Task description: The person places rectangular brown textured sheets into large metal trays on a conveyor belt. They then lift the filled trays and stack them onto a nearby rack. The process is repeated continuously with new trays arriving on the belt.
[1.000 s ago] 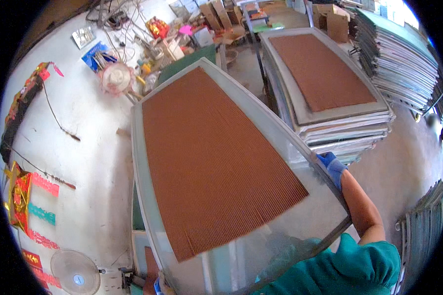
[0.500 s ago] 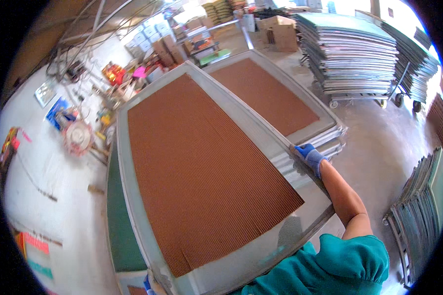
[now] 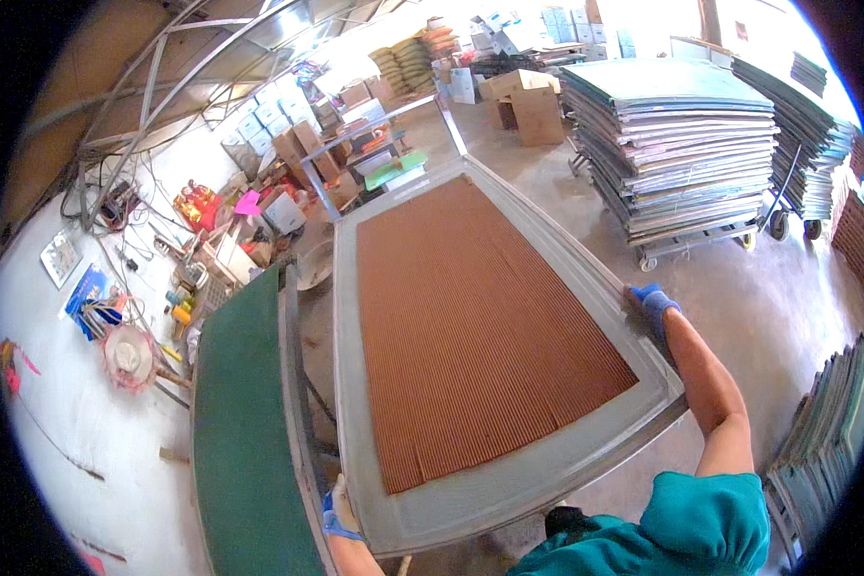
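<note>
Framed mesh screen (image 3: 547, 459): where do we have it?

Right in front of us, to the right of the green tabletop (image 3: 240, 432), its long sides running from near to far.

And our grip?

Our right hand (image 3: 655, 302) grasps the right rim toward the near end; our left hand (image 3: 341, 512) holds the near part of the left rim.

How far along are we?

We have the layer of thin brown strips (image 3: 490, 336) already spread over the mesh, with a pale margin all round. Neither hand is off the rim, so we judge the handling unfinished. Whether the screen rests on something or hangs from our hands, we cannot tell.

What else is about?

At far right, we see a stack of flat panels (image 3: 682, 158) on a wheeled cart (image 3: 708, 242).
</note>
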Demonstrator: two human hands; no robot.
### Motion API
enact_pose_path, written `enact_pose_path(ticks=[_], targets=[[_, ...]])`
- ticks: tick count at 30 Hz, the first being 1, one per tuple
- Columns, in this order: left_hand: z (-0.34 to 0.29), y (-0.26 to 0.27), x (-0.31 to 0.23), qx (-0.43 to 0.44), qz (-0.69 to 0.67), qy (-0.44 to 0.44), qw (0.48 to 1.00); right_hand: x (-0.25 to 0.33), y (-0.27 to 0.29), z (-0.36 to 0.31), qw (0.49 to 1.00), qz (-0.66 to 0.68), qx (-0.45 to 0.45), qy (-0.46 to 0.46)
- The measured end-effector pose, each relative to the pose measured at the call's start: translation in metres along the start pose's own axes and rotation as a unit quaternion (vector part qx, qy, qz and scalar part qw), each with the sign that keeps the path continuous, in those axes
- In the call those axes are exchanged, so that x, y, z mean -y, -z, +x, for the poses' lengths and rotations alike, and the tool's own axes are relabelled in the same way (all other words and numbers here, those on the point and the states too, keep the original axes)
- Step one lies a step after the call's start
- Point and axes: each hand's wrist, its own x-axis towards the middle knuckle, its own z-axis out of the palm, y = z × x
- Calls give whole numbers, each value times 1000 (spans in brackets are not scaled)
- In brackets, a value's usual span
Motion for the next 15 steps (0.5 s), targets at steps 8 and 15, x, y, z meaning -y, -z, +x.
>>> enact_pose_path(ticks=[8,15], targets=[[66,0,86,-130,173,112,970,-29,2,72,893,-448,13,48],[57,-29,79,-97,684,59,721,-14,-12,68,747,-658,49,81]])
